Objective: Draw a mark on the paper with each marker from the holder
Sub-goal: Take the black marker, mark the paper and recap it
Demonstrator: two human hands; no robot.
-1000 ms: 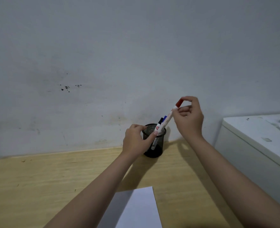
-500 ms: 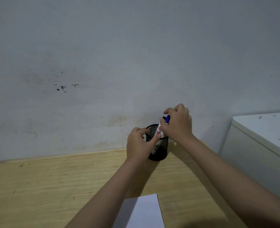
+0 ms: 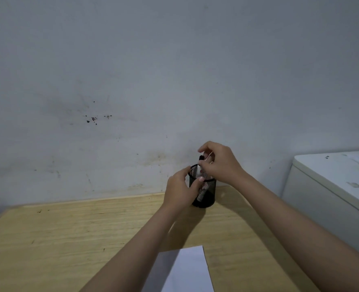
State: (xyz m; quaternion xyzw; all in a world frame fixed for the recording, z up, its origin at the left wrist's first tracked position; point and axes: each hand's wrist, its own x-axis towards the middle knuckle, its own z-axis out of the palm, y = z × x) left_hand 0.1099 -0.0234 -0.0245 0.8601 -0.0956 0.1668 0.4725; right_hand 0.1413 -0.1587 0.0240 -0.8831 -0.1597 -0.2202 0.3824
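At frame centre, the mesh holder [image 3: 205,194] is steadied by the gripping left hand [image 3: 181,190] (against tipping) while markers [image 3: 201,163] are pinched by the right hand [image 3: 218,163].

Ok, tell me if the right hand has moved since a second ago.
Yes. The right hand came down from above the mesh holder and now sits at its rim, fingers among the markers.

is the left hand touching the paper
No, the left hand grips the holder at the table's back, well away from the paper.
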